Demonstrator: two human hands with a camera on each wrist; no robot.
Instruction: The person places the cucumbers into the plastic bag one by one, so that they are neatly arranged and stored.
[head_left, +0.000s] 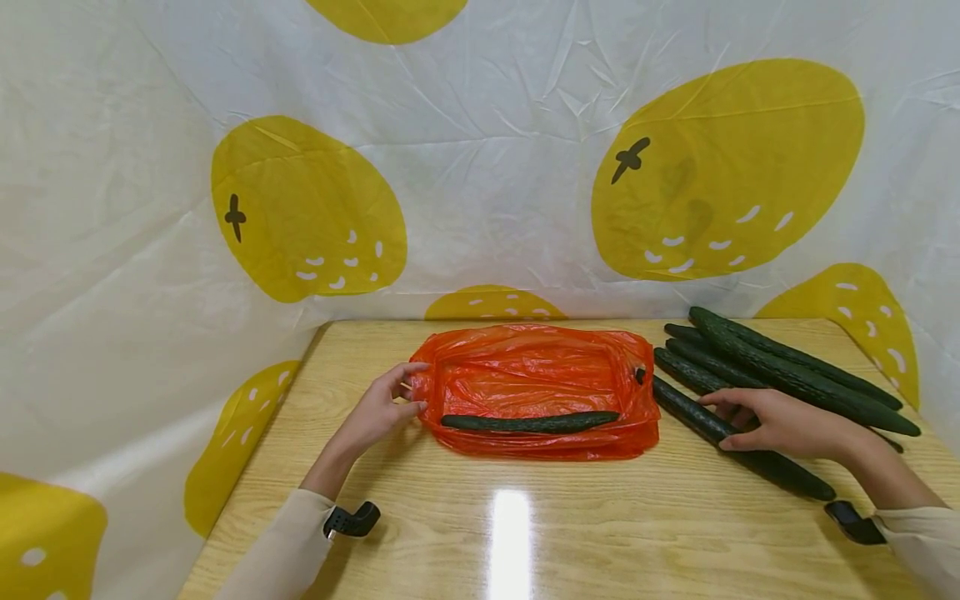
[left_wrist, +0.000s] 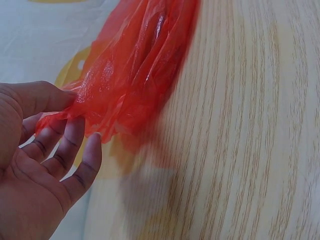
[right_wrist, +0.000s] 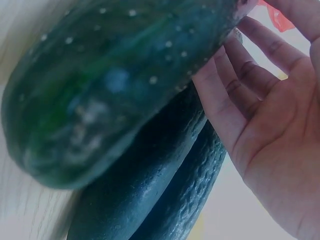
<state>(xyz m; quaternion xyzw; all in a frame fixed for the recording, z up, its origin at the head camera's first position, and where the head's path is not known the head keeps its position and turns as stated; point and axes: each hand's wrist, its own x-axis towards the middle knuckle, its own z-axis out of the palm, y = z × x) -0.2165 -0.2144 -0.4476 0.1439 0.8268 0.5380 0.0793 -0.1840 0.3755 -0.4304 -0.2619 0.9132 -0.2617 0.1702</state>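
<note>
In the head view, a red plastic bag (head_left: 525,379) lies in a rectangular, tray-like shape on the table, one dark green cucumber (head_left: 532,423) along its near side. At its left end my left hand (head_left: 381,407) pinches the bag's edge; the left wrist view shows thumb and fingertips on the crumpled plastic (left_wrist: 112,95). To the right, my right hand (head_left: 783,423) grips a long cucumber (head_left: 798,481) around its middle. That cucumber slants, its far end beside the bag's right rim. Up close in the right wrist view, its bumpy near end (right_wrist: 100,100) fills much of the picture.
Several more cucumbers (head_left: 795,375) lie in an overlapping pile at the back right of the wooden table (head_left: 420,533). Behind and left of the table hangs a white cloth (head_left: 495,208) with yellow fruit prints.
</note>
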